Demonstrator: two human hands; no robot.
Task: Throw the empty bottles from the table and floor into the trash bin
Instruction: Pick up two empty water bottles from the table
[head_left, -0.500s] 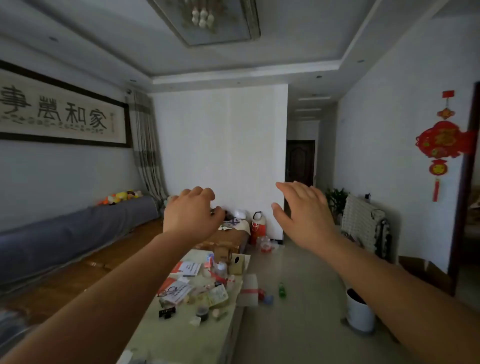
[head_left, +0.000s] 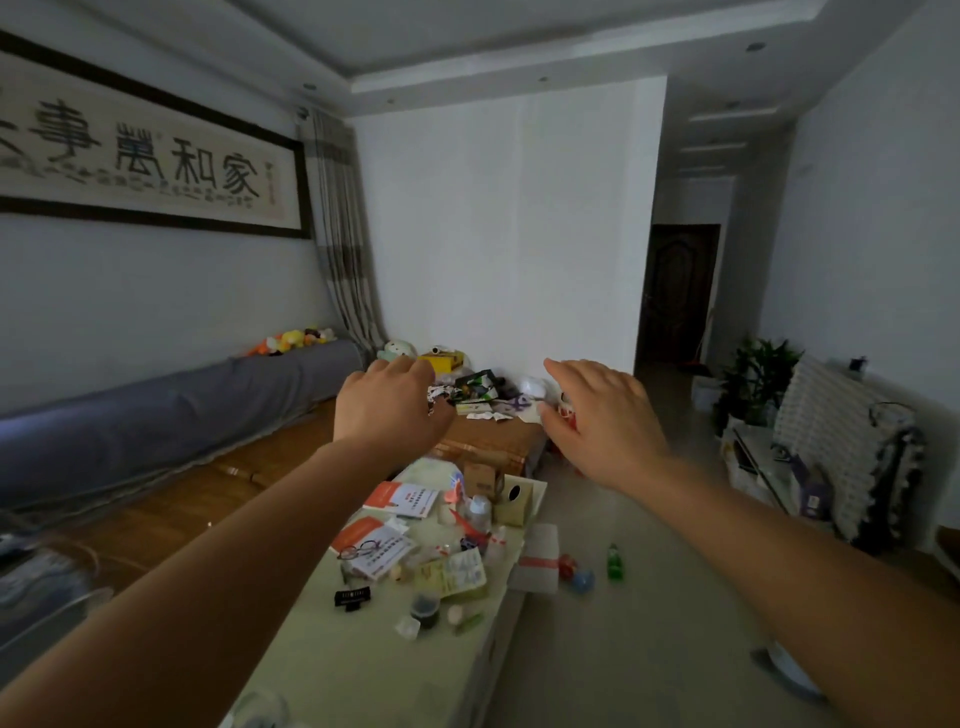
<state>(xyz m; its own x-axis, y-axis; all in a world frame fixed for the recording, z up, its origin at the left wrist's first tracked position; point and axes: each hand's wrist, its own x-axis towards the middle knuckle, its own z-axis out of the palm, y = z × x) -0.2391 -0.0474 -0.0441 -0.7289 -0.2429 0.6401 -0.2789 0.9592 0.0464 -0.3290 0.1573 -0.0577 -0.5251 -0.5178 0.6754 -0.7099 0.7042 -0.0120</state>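
since half a second ago the view has tipped down and swung left: the ceiling lamp and the red wall ornament have left the frame, and only the rim of the white round trash bin (head_left: 789, 670) shows at the lower right floor edge, where before its whole body was seen. the long grey-covered sofa (head_left: 156, 410) with its wooden seat runs along the left wall under a wide framed calligraphy scroll (head_left: 150, 156). the long pale green desk (head_left: 363, 649) stretches forward down the middle, its right edge bordering an open strip of light tiled floor (head_left: 649, 623) that leads toward a dark wooden door (head_left: 675, 296); that strip is mostly free between the desk and a white low cabinet (head_left: 779, 467) on the right. both bare arms reach forward over the desk as before. the left hand (head_left: 387, 405) hangs palm down with fingers curled loosely, holding nothing; the right hand (head_left: 605, 415) hangs with fingers spread and extended, also empty. on the desk lie orange-and-white booklets (head_left: 400, 499), a beige cardboard tissue box (head_left: 514, 499) and a small clear plastic bottle with white cap (head_left: 478, 512) among scattered packets. on the floor just beside the desk's right edge stands a small green plastic bottle (head_left: 614, 561), near a blue round toy (head_left: 582, 579) and a white paper sheet (head_left: 537, 561) hanging off the desk.
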